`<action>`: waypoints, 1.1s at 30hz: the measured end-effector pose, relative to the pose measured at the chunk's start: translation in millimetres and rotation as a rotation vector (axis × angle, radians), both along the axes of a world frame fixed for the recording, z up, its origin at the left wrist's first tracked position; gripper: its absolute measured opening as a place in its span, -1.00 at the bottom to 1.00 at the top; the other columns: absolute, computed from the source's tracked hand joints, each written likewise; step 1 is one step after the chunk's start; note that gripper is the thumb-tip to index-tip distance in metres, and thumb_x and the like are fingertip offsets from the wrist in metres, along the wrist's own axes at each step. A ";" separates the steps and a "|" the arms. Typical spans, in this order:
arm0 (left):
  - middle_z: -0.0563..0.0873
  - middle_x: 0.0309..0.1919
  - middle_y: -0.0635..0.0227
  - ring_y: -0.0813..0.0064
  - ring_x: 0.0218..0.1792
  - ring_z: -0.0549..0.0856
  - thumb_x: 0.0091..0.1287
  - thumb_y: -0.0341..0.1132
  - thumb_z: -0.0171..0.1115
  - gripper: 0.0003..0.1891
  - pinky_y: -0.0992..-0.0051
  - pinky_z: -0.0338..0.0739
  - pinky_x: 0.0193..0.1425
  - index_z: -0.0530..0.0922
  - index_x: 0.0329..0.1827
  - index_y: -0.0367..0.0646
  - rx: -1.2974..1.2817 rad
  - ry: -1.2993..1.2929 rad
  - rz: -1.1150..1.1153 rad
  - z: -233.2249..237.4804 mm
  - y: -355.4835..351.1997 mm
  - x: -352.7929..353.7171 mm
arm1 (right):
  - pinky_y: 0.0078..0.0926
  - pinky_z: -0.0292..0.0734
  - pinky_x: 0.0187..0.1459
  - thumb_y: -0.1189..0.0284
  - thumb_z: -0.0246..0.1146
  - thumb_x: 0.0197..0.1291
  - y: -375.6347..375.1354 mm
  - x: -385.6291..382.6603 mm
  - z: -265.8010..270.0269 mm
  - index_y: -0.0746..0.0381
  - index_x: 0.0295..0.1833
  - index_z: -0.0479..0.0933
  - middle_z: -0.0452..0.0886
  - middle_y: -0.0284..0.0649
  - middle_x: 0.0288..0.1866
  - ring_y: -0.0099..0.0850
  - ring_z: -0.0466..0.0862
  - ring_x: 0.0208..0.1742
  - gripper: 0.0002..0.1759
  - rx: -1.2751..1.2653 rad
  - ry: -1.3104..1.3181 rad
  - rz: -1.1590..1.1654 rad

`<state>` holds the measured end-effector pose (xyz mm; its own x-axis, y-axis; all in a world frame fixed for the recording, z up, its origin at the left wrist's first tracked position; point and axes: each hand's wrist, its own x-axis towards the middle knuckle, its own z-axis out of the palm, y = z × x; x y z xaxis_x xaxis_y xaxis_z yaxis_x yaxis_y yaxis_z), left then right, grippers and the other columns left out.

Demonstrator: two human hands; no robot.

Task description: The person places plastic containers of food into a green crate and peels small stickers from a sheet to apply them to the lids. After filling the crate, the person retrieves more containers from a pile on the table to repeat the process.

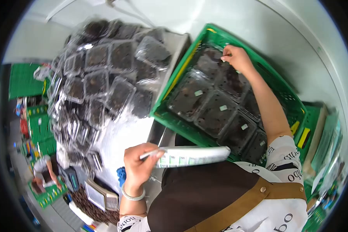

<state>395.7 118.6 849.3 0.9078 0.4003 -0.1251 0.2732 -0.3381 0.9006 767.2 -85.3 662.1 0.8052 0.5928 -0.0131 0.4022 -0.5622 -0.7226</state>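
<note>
My left hand is closed round the end of a white roll of labels, which has green printing and lies across in front of my apron. My right hand reaches over the far end of a green crate, thumb and fingers pinched on a small pale label just above a clear-lidded box. Several clear boxes with dark contents fill the crate. Small pale labels sit on some lids, such as the nearby box.
Many clear boxes are piled on the metal table at the left. A scale and a blue cloth are at the lower left. Another person is at the far left. More green crates stand there.
</note>
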 end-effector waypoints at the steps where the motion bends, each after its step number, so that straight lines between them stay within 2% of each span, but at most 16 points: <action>1: 0.68 -0.57 0.34 0.54 -0.59 0.60 0.14 -0.45 0.43 -0.91 0.59 0.42 -0.48 0.66 -0.42 -0.25 0.067 -0.149 -0.022 10.2 1.2 -6.8 | -0.30 0.53 -0.25 0.51 0.41 0.02 14.7 7.5 -6.6 0.29 -0.26 0.54 0.68 -0.09 -0.33 -0.20 0.66 -0.37 -0.80 0.083 0.254 -0.014; 3: 0.63 -0.65 0.37 0.48 -0.66 0.57 0.11 -0.39 0.40 -0.90 0.53 0.35 -0.61 0.66 -0.47 -0.22 0.062 -0.419 -0.028 32.1 -1.1 -16.1 | -0.27 0.55 -0.20 0.50 0.45 -0.02 36.9 25.1 -23.9 0.30 -0.25 0.54 0.69 -0.04 -0.26 -0.18 0.68 -0.30 -0.75 -0.059 0.306 0.018; 5: 0.62 -0.64 0.33 0.46 -0.66 0.55 0.12 -0.42 0.36 -0.91 0.53 0.35 -0.63 0.67 -0.44 -0.28 0.029 -0.593 -0.031 48.8 -0.4 -37.6 | -0.17 0.57 -0.16 0.43 0.51 -0.09 42.8 41.1 -36.4 0.29 -0.20 0.54 0.68 -0.01 -0.21 -0.09 0.69 -0.22 -0.64 -0.355 -0.059 0.162; 7: 0.60 -0.61 0.29 0.46 -0.64 0.56 0.11 -0.47 0.32 -0.91 0.54 0.36 -0.64 0.66 -0.39 -0.35 -0.057 -0.680 -0.470 66.7 37.0 -54.3 | -0.10 0.56 -0.14 0.33 0.54 -0.11 56.0 29.6 -4.5 0.26 -0.14 0.53 0.69 -0.03 -0.21 -0.04 0.69 -0.15 -0.55 -0.606 -0.097 0.032; 9: 0.62 -0.54 0.27 0.42 -0.60 0.57 0.18 -0.53 0.26 -0.93 0.55 0.43 -0.58 0.66 -0.34 -0.37 -0.046 -0.773 -0.505 75.6 42.4 -81.7 | -0.08 0.55 -0.13 0.26 0.53 -0.10 61.4 11.2 13.8 0.26 -0.12 0.52 0.69 -0.03 -0.22 0.01 0.68 -0.10 -0.52 -0.700 -0.193 0.001; 11: 0.66 -0.47 0.28 0.40 -0.56 0.59 0.24 -0.48 0.25 -0.92 0.53 0.47 -0.52 0.67 -0.30 -0.31 -0.007 -0.836 -0.397 78.2 41.1 -107.4 | -0.21 0.56 -0.18 0.28 0.46 0.06 75.4 -17.4 34.3 0.28 -0.11 0.52 0.69 -0.05 -0.26 -0.10 0.70 -0.18 -0.60 -0.435 -0.231 -0.009; 14: 0.64 -0.38 0.37 0.43 -0.26 0.59 0.35 -0.11 0.24 -0.76 0.03 0.32 0.24 0.53 -0.01 0.06 0.082 -0.722 -0.512 76.7 58.4 -158.4 | -0.34 0.55 -0.22 0.29 0.38 0.18 117.6 -72.0 58.3 0.30 -0.06 0.53 0.69 -0.12 -0.29 -0.25 0.69 -0.27 -0.65 0.094 -0.045 0.016; 15: 0.65 -0.39 0.34 0.42 -0.36 0.59 0.33 -0.20 0.25 -0.83 0.20 0.38 -0.01 0.58 -0.11 -0.04 0.018 -0.803 -0.484 75.6 65.8 -159.7 | -0.39 0.54 -0.23 0.29 0.35 0.24 139.8 -99.8 68.1 0.31 -0.03 0.53 0.69 -0.15 -0.30 -0.31 0.68 -0.31 -0.66 0.244 0.082 0.042; 17: 0.67 -0.42 0.29 0.42 -0.56 0.60 0.29 -0.39 0.26 -0.89 0.52 0.49 -0.51 0.67 -0.33 -0.25 -0.112 -0.974 -0.431 71.1 89.4 -147.2 | -0.41 0.55 -0.14 0.19 0.35 0.24 185.1 -139.7 74.3 0.30 0.04 0.53 0.71 -0.13 -0.19 -0.33 0.69 -0.20 -0.57 0.176 0.329 0.272; 19: 0.63 -0.43 0.26 0.36 -0.46 0.61 0.42 -0.18 0.17 -0.77 0.45 0.52 -0.42 0.58 -0.31 -0.14 -0.530 -1.054 -0.184 52.2 106.5 -149.0 | -0.34 0.55 0.00 0.04 0.35 0.19 232.5 -164.8 59.3 0.31 0.09 0.52 0.68 -0.02 -0.06 -0.23 0.69 -0.06 -0.42 0.017 0.184 0.504; 21: 0.53 -0.46 0.36 0.45 -0.37 0.57 0.49 -0.04 0.06 -0.65 0.47 0.47 -0.29 0.55 -0.26 -0.16 -0.814 -1.021 0.322 -6.3 160.3 -174.0 | -0.23 0.51 0.13 -0.11 0.35 0.09 278.6 -176.9 23.2 0.34 0.14 0.50 0.63 0.09 0.05 -0.11 0.64 0.09 -0.23 -0.167 0.048 0.462; 23: 0.65 -0.02 0.15 0.34 0.05 0.60 0.50 -0.11 0.07 -0.59 0.33 0.48 0.17 0.51 0.16 -0.29 -0.088 -0.302 0.829 -56.2 221.2 -153.6 | -0.19 0.49 0.16 -0.14 0.36 0.05 315.9 -174.2 -0.7 0.37 0.16 0.49 0.60 0.14 0.09 -0.05 0.62 0.13 -0.17 -0.344 0.030 0.407; 24: 0.60 0.16 0.07 0.28 0.16 0.57 0.48 -0.08 0.11 -0.48 0.33 0.40 0.31 0.41 0.32 -0.31 -0.141 -0.141 0.842 -100.5 258.8 -163.3 | -0.17 0.48 0.17 -0.16 0.37 0.03 331.8 -174.4 -13.1 0.38 0.17 0.49 0.59 0.17 0.11 -0.02 0.61 0.14 -0.14 -0.430 0.022 0.377; 28: 0.39 0.37 0.08 0.13 0.38 0.34 0.22 0.24 0.31 -0.10 0.21 0.20 0.45 0.28 0.46 -0.23 -0.791 0.062 1.049 -241.9 336.2 -189.6 | -0.25 0.50 0.09 -0.08 0.45 -0.04 342.8 -185.6 -63.6 0.35 0.11 0.51 0.63 0.12 -0.04 -0.05 0.64 0.05 -0.21 -0.307 0.196 0.451; 32: 0.70 -0.12 0.44 0.51 -0.07 0.60 0.30 -0.03 0.33 -0.62 0.49 0.43 0.13 0.62 0.05 -0.07 -1.034 -0.086 0.869 -275.4 332.0 -137.3 | -0.28 0.48 -0.06 0.10 0.53 -0.11 339.2 -196.1 -40.6 0.31 -0.02 0.51 0.63 0.02 -0.13 -0.12 0.63 -0.10 -0.35 -0.513 0.254 0.580; 33: 0.69 -0.12 0.50 0.52 -0.07 0.60 0.29 -0.04 0.33 -0.65 0.40 0.42 0.13 0.61 0.05 0.00 -1.115 -0.115 0.834 -284.9 332.3 -124.6 | -0.29 0.48 -0.06 0.11 0.53 -0.11 333.8 -196.0 -42.2 0.31 -0.02 0.51 0.63 0.00 -0.13 -0.15 0.62 -0.09 -0.36 -0.471 0.293 0.585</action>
<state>271.1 451.0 564.3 0.4812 0.5611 -0.6735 -0.0566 0.7866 0.6149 571.3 248.5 619.9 0.2908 0.7969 -0.5296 0.5567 -0.5911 -0.5837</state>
